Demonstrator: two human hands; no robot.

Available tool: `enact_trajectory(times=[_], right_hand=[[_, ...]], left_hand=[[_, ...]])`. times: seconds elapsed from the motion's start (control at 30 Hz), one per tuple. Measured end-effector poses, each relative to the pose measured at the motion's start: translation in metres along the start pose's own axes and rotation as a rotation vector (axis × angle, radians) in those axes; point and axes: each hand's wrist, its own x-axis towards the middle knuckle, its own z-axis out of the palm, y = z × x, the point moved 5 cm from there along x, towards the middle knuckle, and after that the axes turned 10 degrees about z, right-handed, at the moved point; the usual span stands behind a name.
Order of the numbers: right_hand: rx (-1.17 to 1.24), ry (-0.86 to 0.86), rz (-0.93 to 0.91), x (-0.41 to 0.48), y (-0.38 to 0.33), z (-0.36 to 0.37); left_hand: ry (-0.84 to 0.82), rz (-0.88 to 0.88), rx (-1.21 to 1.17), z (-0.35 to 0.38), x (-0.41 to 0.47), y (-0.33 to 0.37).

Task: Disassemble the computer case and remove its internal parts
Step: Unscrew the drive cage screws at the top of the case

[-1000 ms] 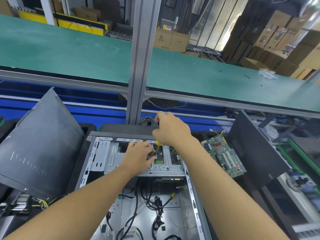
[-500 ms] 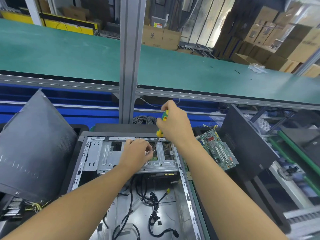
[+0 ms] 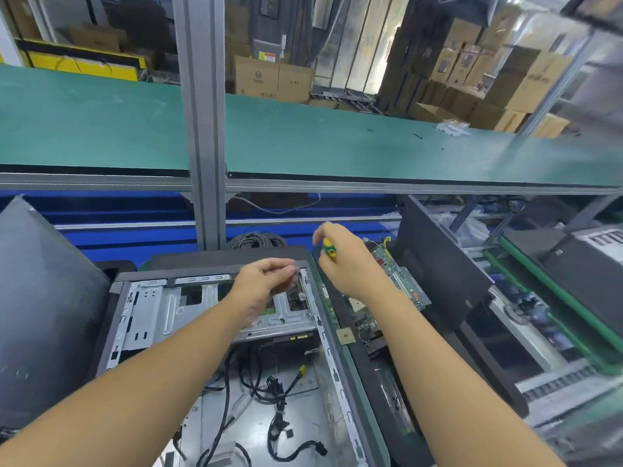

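Green conveyor belt [image 3: 101, 123] runs behind the bench; cartons are stacked beyond. Computer case [image 3: 215, 332] lies open, side off, drive cage [image 3: 215, 308] at its far end. Step judged: cage screws being taken out. Right hand [image 3: 344, 261] is closed round a yellow-green screwdriver [image 3: 328, 251], held clear of the case. Left hand [image 3: 266, 281] is pinched above the cage; contents cannot be told. Loose cables [image 3: 269, 392] would likely snag. Removed circuit board [image 3: 397, 281] lies just beside.

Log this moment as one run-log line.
right hand: holds yellow-green screwdriver | left hand: fingers pinched over silver metal drive bracket | open case
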Motion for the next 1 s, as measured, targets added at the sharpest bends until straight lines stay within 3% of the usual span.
enact_trajectory(times=[0.23,0.47,0.77,0.9,1.0], right_hand=[[0.003,-0.079,-0.033,-0.016,0.043,0.012],[0.003,-0.055,-0.043,-0.020,0.080,-0.002],[0.010,-0.073,0.045,-0.039,0.171,-0.033],[-0.036,-0.179,0.173,-0.049,0.221,-0.022],[-0.140,-0.369,0.285,-0.061,0.256,0.002]], left_hand=[[-0.121,-0.155,-0.179,0.045,-0.002,-0.022],[-0.171,-0.198,-0.080,0.090,-0.003,-0.041],[-0.201,-0.446,-0.028,0.163,0.004,-0.101],[-0.309,-0.473,0.227,0.178,0.004,-0.138],[-0.428,-0.380,0.667,0.178,0.003,-0.163]])
